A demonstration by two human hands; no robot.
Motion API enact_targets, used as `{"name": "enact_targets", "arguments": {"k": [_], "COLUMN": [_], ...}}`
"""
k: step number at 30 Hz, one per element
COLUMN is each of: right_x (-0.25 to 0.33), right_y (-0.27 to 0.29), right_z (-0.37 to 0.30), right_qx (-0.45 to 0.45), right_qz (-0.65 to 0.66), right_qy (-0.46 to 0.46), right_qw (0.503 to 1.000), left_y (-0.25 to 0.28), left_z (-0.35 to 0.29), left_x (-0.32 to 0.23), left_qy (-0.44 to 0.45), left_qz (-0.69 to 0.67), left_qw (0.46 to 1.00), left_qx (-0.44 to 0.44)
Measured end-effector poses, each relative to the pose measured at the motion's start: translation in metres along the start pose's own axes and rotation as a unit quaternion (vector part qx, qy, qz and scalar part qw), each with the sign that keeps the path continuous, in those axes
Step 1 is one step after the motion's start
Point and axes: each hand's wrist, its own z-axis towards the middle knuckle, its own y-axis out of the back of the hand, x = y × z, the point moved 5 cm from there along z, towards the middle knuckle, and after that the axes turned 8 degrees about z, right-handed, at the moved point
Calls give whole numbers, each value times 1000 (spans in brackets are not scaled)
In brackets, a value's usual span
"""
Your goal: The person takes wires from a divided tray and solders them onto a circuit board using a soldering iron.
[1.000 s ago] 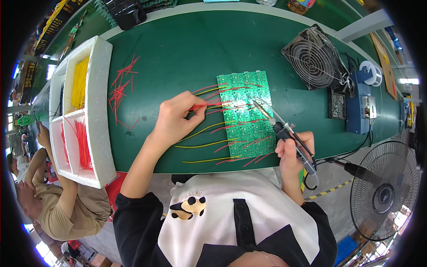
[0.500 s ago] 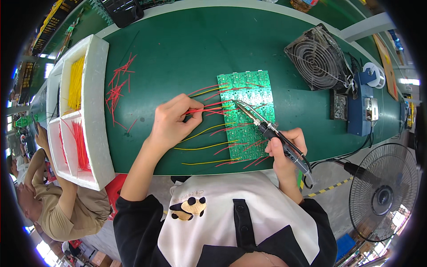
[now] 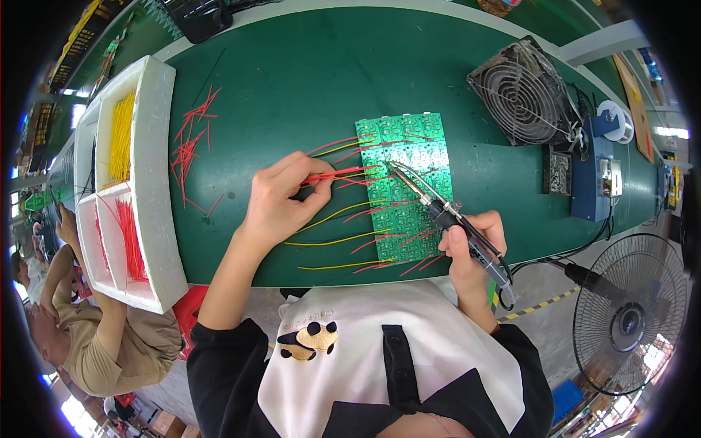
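My left hand (image 3: 285, 196) is closed in a pinch on several thin red wires (image 3: 339, 174), left of a green circuit board (image 3: 420, 157). Their free ends point right, over the board's left edge. In my right hand (image 3: 473, 244) is a soldering iron (image 3: 447, 217) with a thin metal tube alongside its shaft. It slants up and left, its tip at the board's upper left part; whether the tip touches is too small to tell. Other red wires and yellow wires (image 3: 337, 239) lie on the board and stick out past its left edge.
A white foam box (image 3: 166, 182) with yellow and red wires stands left, beside loose red wires (image 3: 188, 157). At right are a square fan (image 3: 518, 95), a blue stand with a white spool (image 3: 595, 175) and a round floor fan (image 3: 628, 317). Another person (image 3: 124, 343) sits at far left.
The iron's tip has shifted slightly to the right on the board. The red wires in my left hand now lie closer together, and that hand has hardly moved.
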Motion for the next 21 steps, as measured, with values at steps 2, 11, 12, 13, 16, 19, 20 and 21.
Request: {"name": "enact_targets", "arguments": {"k": [2, 11, 12, 13, 16, 19, 20, 21], "right_x": [2, 4, 4, 5, 4, 4, 4, 3], "right_y": [-1, -1, -1, -1, -1, -1, -1, 2], "right_z": [0, 0, 0, 0, -1, 0, 0, -1], "right_qx": [-27, -31, -31, -37, -44, -47, -48, -49], "right_qz": [-27, -14, -13, 0, 7, 1, 1, 0], "right_qy": [2, 14, 14, 18, 18, 13, 11, 10], "right_qw": [999, 999, 999, 999, 999, 999, 999, 999], "left_y": [-2, -6, -5, -6, -9, -9, -9, -11], "left_z": [-1, 0, 0, 1, 1, 0, -1, -2], "left_x": [5, 18, 17, 18, 14, 11, 10, 11], "left_qy": [45, 199, 200, 209, 204, 167, 145, 145], "left_qz": [-57, -317, -316, -319, -226, -107, -85, -87], "left_qw": [997, 922, 922, 918, 947, 978, 985, 985], "left_qx": [11, 103, 103, 112, 102, 62, 44, 44]}}
